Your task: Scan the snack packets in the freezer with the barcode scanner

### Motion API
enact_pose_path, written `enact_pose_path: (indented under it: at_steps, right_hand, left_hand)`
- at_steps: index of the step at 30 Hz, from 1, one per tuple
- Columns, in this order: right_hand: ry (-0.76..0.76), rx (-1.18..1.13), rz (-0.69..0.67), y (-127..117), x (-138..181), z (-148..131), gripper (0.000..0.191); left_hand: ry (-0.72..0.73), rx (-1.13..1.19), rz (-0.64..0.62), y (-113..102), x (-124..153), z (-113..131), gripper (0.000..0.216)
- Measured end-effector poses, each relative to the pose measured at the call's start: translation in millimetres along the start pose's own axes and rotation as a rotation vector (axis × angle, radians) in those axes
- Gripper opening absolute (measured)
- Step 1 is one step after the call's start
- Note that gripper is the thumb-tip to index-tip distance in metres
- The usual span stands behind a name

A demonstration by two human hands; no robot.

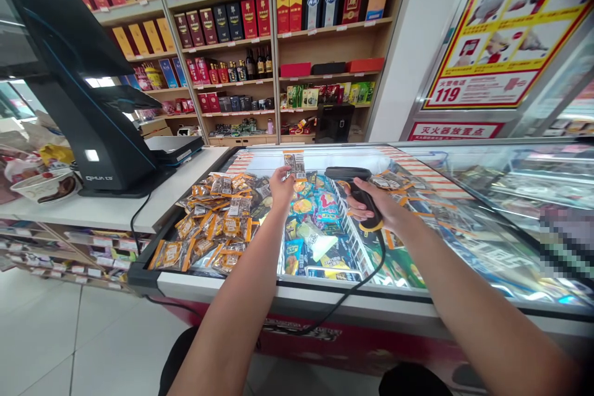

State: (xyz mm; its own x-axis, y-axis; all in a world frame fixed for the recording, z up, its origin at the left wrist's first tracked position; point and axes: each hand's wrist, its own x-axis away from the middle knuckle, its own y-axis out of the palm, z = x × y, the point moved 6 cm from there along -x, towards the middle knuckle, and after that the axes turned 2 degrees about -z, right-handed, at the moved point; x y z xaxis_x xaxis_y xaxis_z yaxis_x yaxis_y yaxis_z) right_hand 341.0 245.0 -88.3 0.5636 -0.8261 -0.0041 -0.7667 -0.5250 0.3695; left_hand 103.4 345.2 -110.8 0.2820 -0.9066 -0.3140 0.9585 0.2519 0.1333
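Observation:
My left hand (282,184) is closed on a small snack packet (294,165) with orange edges, held up with its printed label showing. My right hand (374,203) grips a black barcode scanner (349,174) by its handle, its head pointing left toward the packet. From the handle's yellow-trimmed base a black cable (346,291) curves down in front of the freezer. A pile of similar orange-edged packets (218,223) lies on the freezer's glass top to the left. More such packets (411,189) lie to the right of the scanner.
Under the glass of the chest freezer (204,284) are colourful ice-cream packs (320,210) and a white wire basket (355,235). On the left, a checkout terminal (99,105) stands on a white counter (139,213). Shelves (223,49) of boxed bottles line the back wall.

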Motion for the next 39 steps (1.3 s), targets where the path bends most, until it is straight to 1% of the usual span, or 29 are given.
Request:
enact_pose_path:
  at_steps: [2, 4, 5, 7, 8, 10, 12, 13, 15, 16, 18, 19, 20, 22, 24, 26, 28, 30, 32, 33, 35, 37, 39]
  right_hand:
    - [-0.011, -0.027, -0.004, -0.9, 0.4, -1.9, 0.036]
    - [-0.031, -0.06, 0.007, -2.1, 1.6, -6.0, 0.037]
    - [-0.044, -0.079, 0.02, -3.2, 2.6, -8.8, 0.037]
    - [-0.074, -0.121, 0.047, -6.1, 4.9, -14.8, 0.037]
    - [-0.087, -0.138, 0.06, -7.7, 6.0, -17.5, 0.037]
    - [-0.104, -0.16, 0.078, -10.5, 7.6, -20.9, 0.036]
    - [-0.103, -0.157, 0.088, -11.7, 7.9, -21.3, 0.036]
    - [-0.097, -0.147, 0.091, -11.6, 7.6, -20.6, 0.036]
    - [-0.086, -0.122, 0.092, -10.3, 6.8, -19.0, 0.037]
    - [-0.083, -0.109, 0.093, -9.5, 6.5, -18.5, 0.037]
    - [-0.086, -0.091, 0.097, -8.4, 6.5, -18.5, 0.038]
    - [-0.09, -0.086, 0.1, -8.2, 6.8, -19.1, 0.038]
    - [-0.094, -0.085, 0.1, -8.1, 7.3, -19.8, 0.039]
    - [-0.097, -0.087, 0.093, -7.8, 8.2, -21.2, 0.039]
    - [-0.093, -0.09, 0.084, -7.5, 8.8, -22.0, 0.039]
    - [-0.093, -0.092, 0.08, -7.5, 8.8, -22.3, 0.038]
    - [-0.096, -0.1, 0.078, -7.3, 8.3, -22.4, 0.038]
    - [-0.098, -0.108, 0.071, -6.5, 7.6, -22.2, 0.038]
    - [-0.094, -0.108, 0.063, -5.5, 6.8, -21.5, 0.038]
    - [-0.089, -0.105, 0.06, -5.0, 6.5, -20.7, 0.038]
    - [-0.073, -0.1, 0.06, -4.6, 6.0, -18.7, 0.039]
    - [-0.059, -0.091, 0.067, -4.9, 5.7, -16.8, 0.038]
    - [-0.06, -0.08, 0.076, -5.8, 5.7, -16.1, 0.038]
  left_hand:
    - [0.0, -0.131, -0.036, 1.2, 1.9, 3.4, 0.024]
    - [0.0, -0.283, -0.108, 6.6, 8.1, 6.9, 0.027]
    - [0.002, -0.367, -0.174, 12.3, 13.5, 8.0, 0.031]
    - [0.039, -0.563, -0.366, 29.6, 29.6, 10.0, 0.042]
    - [0.088, -0.688, -0.475, 39.9, 39.8, 11.1, 0.047]
    - [0.246, -0.959, -0.666, 59.5, 61.6, 14.3, 0.049]
    - [0.39, -1.119, -0.775, 72.2, 79.5, 18.9, 0.051]
    - [0.438, -1.152, -0.811, 75.8, 86.3, 21.7, 0.055]
    - [0.496, -1.144, -0.893, 79.5, 96.4, 28.4, 0.063]
    - [0.509, -1.123, -0.936, 80.0, 99.7, 32.2, 0.066]
    - [0.484, -1.117, -0.993, 77.7, 100.0, 40.0, 0.07]
    - [0.447, -1.149, -0.988, 74.6, 95.8, 44.1, 0.07]
    - [0.387, -1.21, -0.95, 69.2, 87.8, 48.3, 0.069]
    - [0.229, -1.374, -0.796, 50.9, 63.5, 58.1, 0.062]
    - [0.053, -1.517, -0.636, 23.5, 35.0, 67.9, 0.052]
    - [-0.058, -1.597, -0.525, -7.8, 8.0, 75.6, 0.05]
    - [-0.156, -1.659, -0.402, -43.9, -14.4, 78.8, 0.05]
    - [-0.221, -1.692, -0.309, -76.5, -27.7, 76.3, 0.055]
    - [-0.263, -1.693, -0.233, -100.7, -32.0, 70.3, 0.064]
    - [-0.268, -1.683, -0.209, -108.0, -32.0, 67.0, 0.066]
    - [-0.256, -1.64, -0.197, -113.7, -30.2, 61.7, 0.064]
    - [-0.245, -1.573, -0.217, -111.3, -29.2, 60.0, 0.054]
    - [-0.236, -1.478, -0.228, -105.5, -30.9, 63.6, 0.044]
